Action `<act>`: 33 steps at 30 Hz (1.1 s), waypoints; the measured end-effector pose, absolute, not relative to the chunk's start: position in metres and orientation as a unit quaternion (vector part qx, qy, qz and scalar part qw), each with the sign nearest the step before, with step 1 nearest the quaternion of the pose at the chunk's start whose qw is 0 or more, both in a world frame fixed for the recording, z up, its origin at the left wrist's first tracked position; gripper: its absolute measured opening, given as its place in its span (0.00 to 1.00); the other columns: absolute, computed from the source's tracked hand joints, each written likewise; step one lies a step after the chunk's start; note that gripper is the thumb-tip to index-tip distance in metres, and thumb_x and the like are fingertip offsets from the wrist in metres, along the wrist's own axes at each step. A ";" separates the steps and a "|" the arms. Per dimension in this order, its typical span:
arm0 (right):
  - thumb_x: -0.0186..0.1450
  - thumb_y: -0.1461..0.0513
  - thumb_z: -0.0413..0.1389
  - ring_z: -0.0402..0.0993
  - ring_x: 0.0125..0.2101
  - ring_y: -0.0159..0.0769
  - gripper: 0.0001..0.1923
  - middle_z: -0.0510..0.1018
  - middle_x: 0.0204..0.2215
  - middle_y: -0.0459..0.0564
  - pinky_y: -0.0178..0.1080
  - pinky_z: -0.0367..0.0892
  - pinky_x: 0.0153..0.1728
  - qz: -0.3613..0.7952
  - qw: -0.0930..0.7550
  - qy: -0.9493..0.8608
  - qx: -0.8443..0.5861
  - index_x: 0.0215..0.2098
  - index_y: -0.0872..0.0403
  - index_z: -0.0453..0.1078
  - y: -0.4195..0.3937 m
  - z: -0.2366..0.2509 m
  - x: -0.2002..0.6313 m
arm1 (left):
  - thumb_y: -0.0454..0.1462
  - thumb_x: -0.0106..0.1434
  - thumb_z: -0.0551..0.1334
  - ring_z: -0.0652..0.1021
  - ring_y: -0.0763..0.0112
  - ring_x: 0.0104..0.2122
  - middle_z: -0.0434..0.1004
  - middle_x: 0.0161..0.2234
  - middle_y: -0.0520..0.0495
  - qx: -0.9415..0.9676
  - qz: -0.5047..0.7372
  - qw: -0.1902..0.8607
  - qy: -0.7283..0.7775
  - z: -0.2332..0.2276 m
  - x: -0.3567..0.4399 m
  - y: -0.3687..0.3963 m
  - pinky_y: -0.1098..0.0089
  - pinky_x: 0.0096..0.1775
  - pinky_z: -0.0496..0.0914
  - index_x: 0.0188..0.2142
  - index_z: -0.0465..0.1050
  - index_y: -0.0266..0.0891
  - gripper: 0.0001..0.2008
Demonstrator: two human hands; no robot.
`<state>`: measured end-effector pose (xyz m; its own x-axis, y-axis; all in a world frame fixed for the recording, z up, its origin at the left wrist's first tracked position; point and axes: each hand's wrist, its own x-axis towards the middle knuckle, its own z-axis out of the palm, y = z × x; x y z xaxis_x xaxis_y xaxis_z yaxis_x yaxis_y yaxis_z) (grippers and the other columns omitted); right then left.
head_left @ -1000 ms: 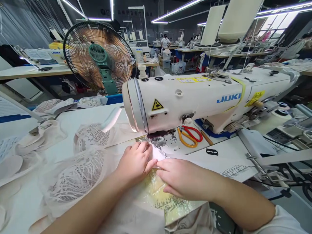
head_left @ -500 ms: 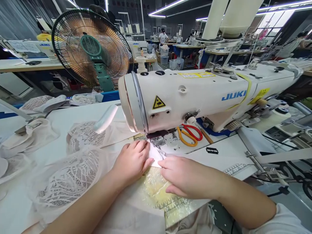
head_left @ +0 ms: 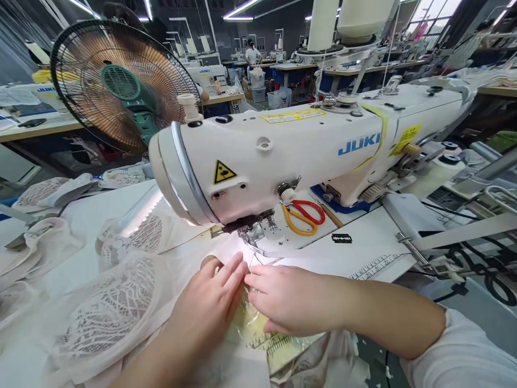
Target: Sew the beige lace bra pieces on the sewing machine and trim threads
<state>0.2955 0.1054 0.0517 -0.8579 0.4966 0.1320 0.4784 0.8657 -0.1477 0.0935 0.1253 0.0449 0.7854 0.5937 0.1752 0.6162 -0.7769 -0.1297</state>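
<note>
Fingertips together at a JUKI sewing machine [head_left: 278, 156]
Left hand [head_left: 208, 299] and right hand [head_left: 293, 299] meet at pale fabric [head_left: 228, 248], centre of the frame; I can't tell whether either pinches it.

In front of the sewing machine [head_left: 250, 172], the left hand [head_left: 210, 296] and right hand [head_left: 288, 299] lie palm-down, fingers [head_left: 231, 274] nearly meeting, forearms [head_left: 375, 310] converging.

Left hand [head_left: 210, 296]: on pale fabric [head_left: 226, 249], just beside the right hand [head_left: 285, 296]
Sewing machine [head_left: 250, 161]: white, its head beyond both hands
Bench [head_left: 374, 229]: orange-and-red-handled scissors [head_left: 314, 211], razor blade [head_left: 341, 238], lacy garment [head_left: 115, 302]
Behind: round fan [head_left: 121, 82]
</note>
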 end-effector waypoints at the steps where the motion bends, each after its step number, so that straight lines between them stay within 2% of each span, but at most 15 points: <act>1: 0.60 0.55 0.60 0.67 0.42 0.43 0.15 0.74 0.38 0.59 0.40 0.63 0.44 0.053 0.078 -0.964 -0.248 0.33 0.61 0.73 0.106 0.052 0.296 | 0.35 0.65 0.50 0.70 0.62 0.31 0.73 0.51 0.41 -0.942 -0.063 0.090 -0.318 0.046 0.093 0.126 0.62 0.33 0.67 0.48 0.72 0.37 0.16; 5: 0.61 0.55 0.59 0.66 0.42 0.44 0.14 0.74 0.37 0.56 0.40 0.64 0.41 0.060 0.053 -0.963 -0.256 0.33 0.59 0.73 0.107 0.056 0.296 | 0.36 0.66 0.50 0.70 0.61 0.34 0.73 0.51 0.41 -0.946 -0.066 0.081 -0.308 0.047 0.091 0.130 0.61 0.36 0.67 0.49 0.71 0.40 0.16; 15: 0.61 0.56 0.58 0.65 0.39 0.42 0.12 0.73 0.38 0.54 0.40 0.63 0.35 0.068 0.047 -0.962 -0.261 0.32 0.58 0.72 0.108 0.056 0.297 | 0.37 0.67 0.48 0.70 0.61 0.34 0.74 0.49 0.43 -0.950 -0.086 0.076 -0.290 0.049 0.085 0.148 0.59 0.40 0.65 0.45 0.71 0.40 0.15; 33: 0.61 0.56 0.58 0.64 0.41 0.42 0.11 0.71 0.36 0.52 0.40 0.63 0.35 0.080 0.058 -0.961 -0.257 0.30 0.58 0.71 0.110 0.053 0.298 | 0.38 0.68 0.48 0.70 0.63 0.35 0.74 0.51 0.44 -0.955 -0.077 0.074 -0.277 0.051 0.076 0.173 0.60 0.39 0.68 0.46 0.72 0.40 0.16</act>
